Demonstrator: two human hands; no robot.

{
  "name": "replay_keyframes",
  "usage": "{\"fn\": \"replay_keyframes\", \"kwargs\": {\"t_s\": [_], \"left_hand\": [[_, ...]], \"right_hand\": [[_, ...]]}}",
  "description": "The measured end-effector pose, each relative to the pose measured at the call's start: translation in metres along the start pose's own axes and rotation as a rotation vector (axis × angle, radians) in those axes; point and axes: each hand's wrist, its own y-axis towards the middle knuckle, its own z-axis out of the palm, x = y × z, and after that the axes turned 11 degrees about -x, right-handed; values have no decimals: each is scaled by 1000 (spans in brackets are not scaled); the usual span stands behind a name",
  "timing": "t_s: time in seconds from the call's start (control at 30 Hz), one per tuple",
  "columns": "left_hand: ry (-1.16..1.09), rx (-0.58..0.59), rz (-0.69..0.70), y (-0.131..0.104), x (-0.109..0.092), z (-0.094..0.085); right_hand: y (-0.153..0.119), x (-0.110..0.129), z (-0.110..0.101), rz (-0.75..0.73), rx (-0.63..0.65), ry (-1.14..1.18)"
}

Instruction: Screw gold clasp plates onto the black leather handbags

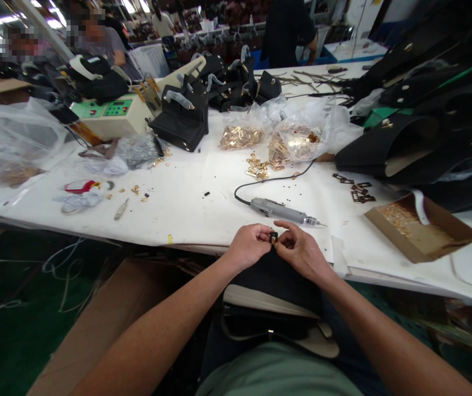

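Between my two hands is a small dark rectangular metal frame (273, 235) with an opening in its middle. My left hand (252, 245) pinches it from the left, and the fingers of my right hand (300, 247) close on its right side. Just below them a black handbag (279, 278) with beige edges rests on my lap, its near part opened out. Whether the frame touches the bag is unclear. A grey electric screwdriver (279, 210) with a cord lies on the table just beyond my hands, its bit pointing right.
Gold fittings fill plastic bags (242, 135) and lie loose (257, 166). Dark frames (360, 191) lie near a cardboard box (438, 231) of small gold parts. Black handbags (184, 124) stand beside a machine with a green panel (116, 108). Other people work behind the white table (182, 192).
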Motion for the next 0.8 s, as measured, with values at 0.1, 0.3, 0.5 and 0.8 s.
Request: {"fn": "replay_keyframes", "kwargs": {"t_s": [0.1, 0.3, 0.5, 0.8], "left_hand": [[25, -10, 3, 1, 2, -1], [84, 37, 21, 4, 1, -5], [254, 105, 185, -4, -13, -8], [207, 47, 139, -10, -6, -3]], "right_hand": [[0, -2, 0, -14, 14, -10], [0, -4, 1, -19, 8, -23], [0, -3, -1, 6, 1, 61], [0, -2, -4, 21, 26, 85]]}}
